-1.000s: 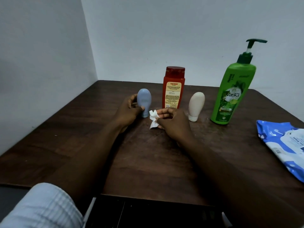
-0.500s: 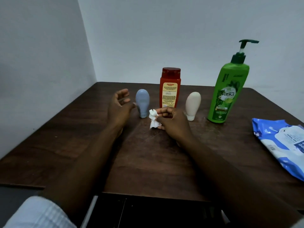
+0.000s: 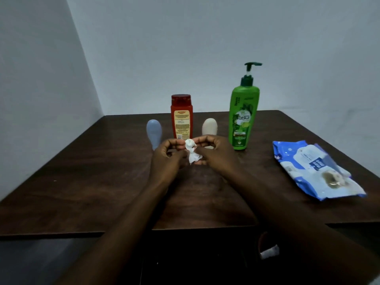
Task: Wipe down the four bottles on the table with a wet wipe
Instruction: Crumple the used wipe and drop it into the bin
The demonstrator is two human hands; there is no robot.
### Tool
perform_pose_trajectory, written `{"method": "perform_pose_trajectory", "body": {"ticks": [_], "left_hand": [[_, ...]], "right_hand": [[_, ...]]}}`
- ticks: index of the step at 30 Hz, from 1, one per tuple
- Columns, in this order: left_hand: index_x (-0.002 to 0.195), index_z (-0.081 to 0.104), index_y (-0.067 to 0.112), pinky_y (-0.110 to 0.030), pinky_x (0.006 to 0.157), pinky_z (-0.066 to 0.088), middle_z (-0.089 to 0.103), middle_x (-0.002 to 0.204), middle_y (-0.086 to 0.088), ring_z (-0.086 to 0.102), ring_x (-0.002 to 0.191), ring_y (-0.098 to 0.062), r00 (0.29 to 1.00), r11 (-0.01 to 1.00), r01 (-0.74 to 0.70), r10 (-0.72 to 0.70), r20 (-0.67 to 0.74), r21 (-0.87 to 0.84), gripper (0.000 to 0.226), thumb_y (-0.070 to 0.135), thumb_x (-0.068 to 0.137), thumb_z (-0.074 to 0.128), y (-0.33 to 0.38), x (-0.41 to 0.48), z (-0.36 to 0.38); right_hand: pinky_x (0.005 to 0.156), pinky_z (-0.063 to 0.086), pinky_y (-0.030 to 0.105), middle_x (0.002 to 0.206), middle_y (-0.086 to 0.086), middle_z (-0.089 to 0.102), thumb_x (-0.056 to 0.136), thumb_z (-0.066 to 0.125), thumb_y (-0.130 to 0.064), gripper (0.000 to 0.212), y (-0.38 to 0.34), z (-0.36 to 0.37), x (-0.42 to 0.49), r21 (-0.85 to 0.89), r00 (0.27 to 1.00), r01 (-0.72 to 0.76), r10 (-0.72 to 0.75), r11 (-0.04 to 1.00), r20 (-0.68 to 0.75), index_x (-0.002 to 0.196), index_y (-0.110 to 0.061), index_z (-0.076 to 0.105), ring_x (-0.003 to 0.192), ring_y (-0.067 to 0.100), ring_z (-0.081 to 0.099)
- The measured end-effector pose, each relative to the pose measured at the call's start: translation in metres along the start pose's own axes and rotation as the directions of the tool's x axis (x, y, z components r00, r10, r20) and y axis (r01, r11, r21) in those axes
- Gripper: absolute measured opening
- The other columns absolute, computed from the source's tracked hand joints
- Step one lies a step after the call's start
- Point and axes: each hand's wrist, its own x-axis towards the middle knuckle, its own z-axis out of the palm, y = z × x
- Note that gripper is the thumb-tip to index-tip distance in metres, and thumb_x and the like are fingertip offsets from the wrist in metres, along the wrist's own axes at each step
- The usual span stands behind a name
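Your two hands met over the middle of the table (image 3: 82, 182), with the wet wipe (image 3: 192, 154) bunched into a small white wad between them. Your left hand (image 3: 166, 159) had its fingers curled in and pinched the upper part of the wad from nine o'clock. Your right hand (image 3: 218, 155) closed its curled fingers on the wad from three o'clock. A loose tail of the wipe hung below the pinch, between your palms. Whether your hands rested on the wood or hung just above it could not be told.

Taking the wipe as the centre of the dial, with twelve toward the far wall, all four bottles stood upright in a row behind your hands, and none of them touched a hand. The blue bottle (image 3: 154, 133) stood on its cap at about ten o'clock, just beyond your left knuckles. The red bottle (image 3: 181, 120) stood at twelve, its foot hidden by your fingers. The cream bottle (image 3: 209, 129) stood at one o'clock, its base hidden behind your right hand. The green pump bottle (image 3: 243, 118), the tallest, stood at two o'clock, apart from the others. The blue-and-white wipes pack (image 3: 314, 171) lay flat at about three o'clock, well apart from your hands, near the table's right edge.
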Motion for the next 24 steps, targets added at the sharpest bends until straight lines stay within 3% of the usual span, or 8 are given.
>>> {"method": "perform_pose_trajectory", "body": {"ticks": [5,8,10,15,19,24], "left_hand": [[0.107,0.068,0.028,-0.025,0.070,0.059,0.072,0.106,0.008,0.070,0.098,-0.012,0.994,0.997,0.033,-0.027,0.102,-0.066,0.023,0.011,0.093,0.065,0.013,-0.016,0.017],[0.108,0.072,0.023,-0.034,0.075,0.062,0.077,0.104,0.002,0.074,0.096,-0.019,0.984,0.992,0.078,-0.062,0.166,-0.095,0.021,0.009,0.092,0.066,0.018,-0.028,0.028],[0.109,0.072,0.016,-0.032,0.071,0.061,0.078,0.102,-0.002,0.075,0.093,-0.020,0.978,0.990,0.070,-0.043,0.206,-0.125,0.021,0.005,0.091,0.067,0.019,-0.042,0.039],[0.100,0.071,0.014,-0.021,0.061,0.056,0.077,0.088,0.001,0.073,0.079,-0.013,0.948,0.971,0.098,-0.024,0.318,-0.217,0.019,-0.001,0.090,0.065,0.018,-0.086,0.088],[0.104,0.071,0.013,-0.022,0.065,0.056,0.075,0.096,-0.009,0.071,0.085,-0.019,0.922,0.955,0.149,-0.040,0.385,-0.257,0.020,0.000,0.091,0.063,0.016,-0.120,0.136],[0.097,0.071,0.017,-0.026,0.071,0.058,0.076,0.097,-0.008,0.073,0.085,-0.021,0.877,0.943,0.215,-0.073,0.474,-0.252,0.020,0.000,0.089,0.065,0.016,-0.161,0.184]], "right_hand": [[0.069,0.064,0.034,0.093,0.008,0.077,0.091,0.067,0.000,0.020,-0.009,-0.023,-0.023,0.048,1.000,-0.006,0.004,0.999,0.028,0.100,-0.016,0.075,0.085,0.021,0.077],[0.071,0.064,0.037,0.097,0.013,0.077,0.091,0.069,-0.002,0.018,-0.012,-0.041,-0.040,0.105,0.999,-0.021,0.017,0.994,0.040,0.101,-0.015,0.075,0.087,0.023,0.076],[0.066,0.063,0.031,0.100,0.017,0.076,0.090,0.070,-0.002,0.016,-0.012,-0.060,-0.057,0.120,0.999,-0.027,0.025,0.992,0.022,0.103,-0.010,0.075,0.083,0.021,0.075],[0.060,0.061,0.025,0.095,0.019,0.076,0.090,0.071,-0.002,0.018,-0.012,-0.115,-0.107,0.109,0.998,-0.016,0.023,0.994,-0.062,0.108,-0.004,0.073,0.073,0.015,0.073],[0.061,0.060,0.027,0.097,0.025,0.074,0.091,0.070,-0.003,0.017,-0.011,-0.158,-0.147,0.097,0.981,-0.014,0.033,0.995,-0.189,0.107,0.000,0.074,0.071,0.018,0.073],[0.056,0.058,0.024,0.095,0.023,0.075,0.091,0.067,0.001,0.016,-0.003,-0.203,-0.194,0.082,0.949,-0.048,0.071,0.996,-0.308,0.105,0.000,0.074,0.067,0.016,0.072]]}}
